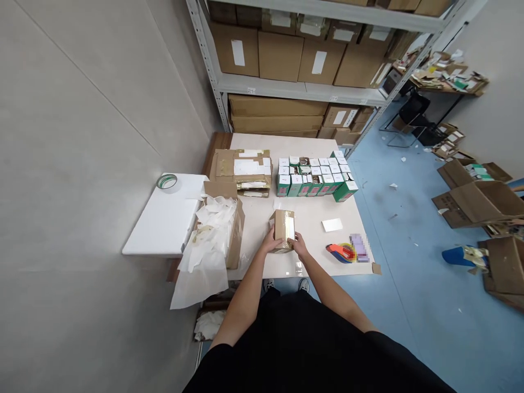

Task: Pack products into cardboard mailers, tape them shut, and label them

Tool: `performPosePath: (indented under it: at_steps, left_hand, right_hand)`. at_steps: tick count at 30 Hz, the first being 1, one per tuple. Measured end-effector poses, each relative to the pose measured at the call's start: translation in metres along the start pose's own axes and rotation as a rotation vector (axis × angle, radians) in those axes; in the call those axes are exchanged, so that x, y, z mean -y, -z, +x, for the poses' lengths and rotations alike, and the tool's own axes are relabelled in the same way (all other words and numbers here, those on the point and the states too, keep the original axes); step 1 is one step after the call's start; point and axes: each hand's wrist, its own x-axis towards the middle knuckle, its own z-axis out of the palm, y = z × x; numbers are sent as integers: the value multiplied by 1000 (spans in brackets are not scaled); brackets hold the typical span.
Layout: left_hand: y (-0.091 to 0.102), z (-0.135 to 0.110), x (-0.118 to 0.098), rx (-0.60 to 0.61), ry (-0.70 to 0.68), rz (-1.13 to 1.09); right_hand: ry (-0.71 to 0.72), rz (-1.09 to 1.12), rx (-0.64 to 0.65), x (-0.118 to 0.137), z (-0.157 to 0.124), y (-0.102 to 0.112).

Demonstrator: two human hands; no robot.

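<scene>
The left hand (271,241) and right hand (298,244) clasp a small brown cardboard box (280,222) near the front edge of the pale rectangular table (309,218) — the box apparently taped shut already, what remains unclear.

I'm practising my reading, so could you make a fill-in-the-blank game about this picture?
The left hand and the ____ hand hold a taped cardboard box.
The floor is ____.
Small boxes in rows have white tops and ____ sides.
Crumpled white sheets are at the person's ____ side.

Missing words: right; blue; green; left.
</scene>
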Motion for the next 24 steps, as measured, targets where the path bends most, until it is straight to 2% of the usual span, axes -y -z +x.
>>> performPosePath:
  at_steps: [2,5,10,17,20,24]
  left_hand:
    - [-1,-1,-6,16,-2,-98]
    - [-8,-3,-19,-49,-23,-195]
    - [-25,-11,-53,-88,-78,-294]
    - [-46,-34,-101,-207,-123,-302]
    - [-60,-48,-112,-280,-135,-333]
    - [-80,-74,-114,-396,-134,-349]
  right_hand:
    - [34,53,11,3,2,8]
    - [104,97,44,14,6,25]
    - [194,111,128,43,10,55]
    - [266,136,241,72,9,94]
    - [278,122,312,77,8,109]
    - [282,123,435,73,4,121]
